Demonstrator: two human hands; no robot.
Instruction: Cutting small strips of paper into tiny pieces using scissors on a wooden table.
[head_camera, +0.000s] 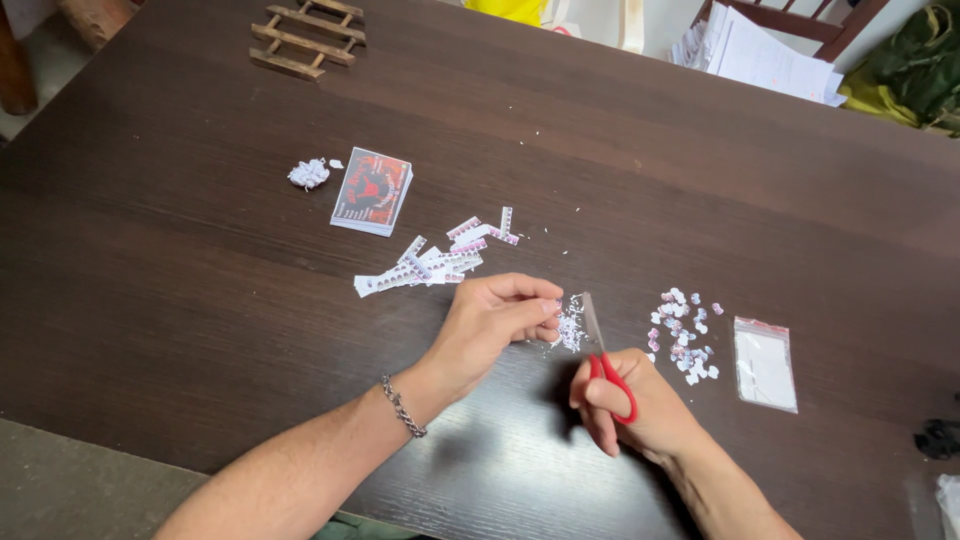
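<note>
Your left hand (490, 320) pinches a tiny, flimsy white paper cutout (570, 325) above the dark wooden table (200, 250); your right hand (630, 405) fingers grip red-handled scissors (603, 360). It tears easily; hold its edge.

Both bare forearms reach in from the lower edge and converge toward the middle. The left hand (492, 325), with a metal chain bracelet (403, 406) on its wrist, lies palm-down with fingertips pinched together. The right hand (628, 403) is curled closed, thumb on top.
</note>
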